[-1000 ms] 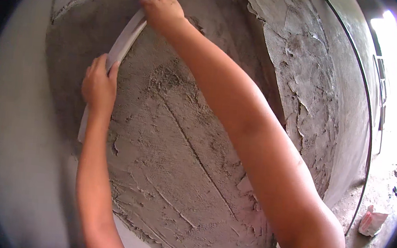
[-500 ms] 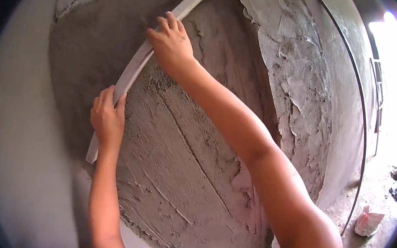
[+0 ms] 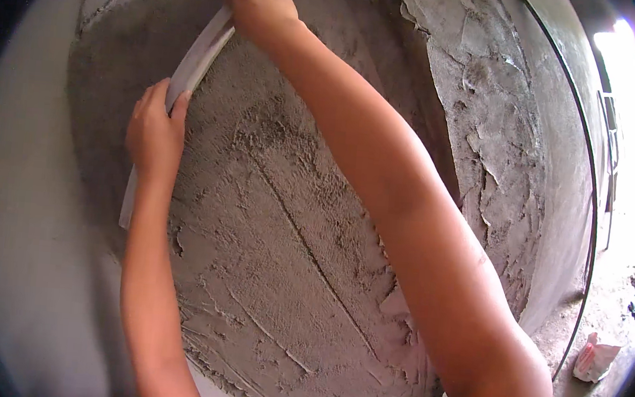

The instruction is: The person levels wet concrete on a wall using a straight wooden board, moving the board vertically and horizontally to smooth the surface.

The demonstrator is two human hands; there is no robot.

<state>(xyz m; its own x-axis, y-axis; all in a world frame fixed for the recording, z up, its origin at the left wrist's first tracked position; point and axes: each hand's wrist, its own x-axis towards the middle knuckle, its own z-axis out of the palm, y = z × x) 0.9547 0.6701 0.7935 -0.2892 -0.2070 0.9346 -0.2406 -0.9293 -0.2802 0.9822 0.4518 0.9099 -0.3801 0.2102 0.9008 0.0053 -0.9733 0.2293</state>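
A long, pale straightedge bar [image 3: 200,53] lies slantwise against a wall of rough grey plaster [image 3: 276,247], its upper end running out past the top edge. Around its lower part is my left hand [image 3: 157,130], thumb on the right side and fingers on the left. Higher up, my right hand [image 3: 264,8] grips the same bar with bent fingers over it. The bar's lower tip shows just left of my left forearm. Below the bar the plaster is grainy, with a long diagonal groove and several shorter scratches.
At the left stands a smooth pale wall [image 3: 21,175]. Rougher, thicker plaster [image 3: 488,115] with a ragged edge covers the wall to the right. A dark cable [image 3: 588,153] hangs down there. On the floor sits a crumpled white and red bag [image 3: 596,358], near a bright opening.
Both hands have moved up and slightly left along the wall, carrying the bar with them. More grainy plaster is exposed below it.
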